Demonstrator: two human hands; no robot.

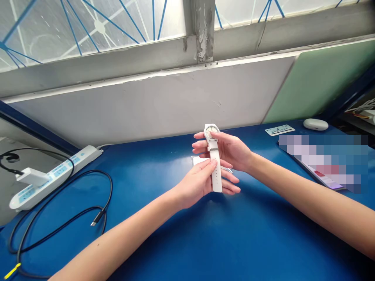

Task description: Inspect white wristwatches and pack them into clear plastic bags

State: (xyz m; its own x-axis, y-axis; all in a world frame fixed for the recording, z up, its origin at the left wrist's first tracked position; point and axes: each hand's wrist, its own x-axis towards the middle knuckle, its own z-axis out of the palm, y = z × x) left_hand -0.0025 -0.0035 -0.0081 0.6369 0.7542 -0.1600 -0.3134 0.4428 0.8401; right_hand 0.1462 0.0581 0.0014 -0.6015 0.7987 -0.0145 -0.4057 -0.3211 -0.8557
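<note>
Watch point(215, 154) held two-handed, just right of center frame

All-white unit: round case at the top end, pale dial partly covered by a thumb, dial markings too small to read. Strap runs down from the case, roughly upright in frame, with a row of small holes and a rounded lower tip. Greyish band crosses it just below the case.

Left hand point(196, 183): pinch grip on the strap mid-length, thumb on the front, fingers behind, loosely fanned out past its right edge. Right hand point(233, 150): thumb on the dial, fingers behind the case, spread slightly, tips showing to its left. Shiny wrapper point(194, 160) behind the hands, mostly hidden.

Blue table point(187, 249) below. Power strip point(60, 170) at left, black cable point(101, 214) looped beside it. White card point(280, 130) at right.
</note>
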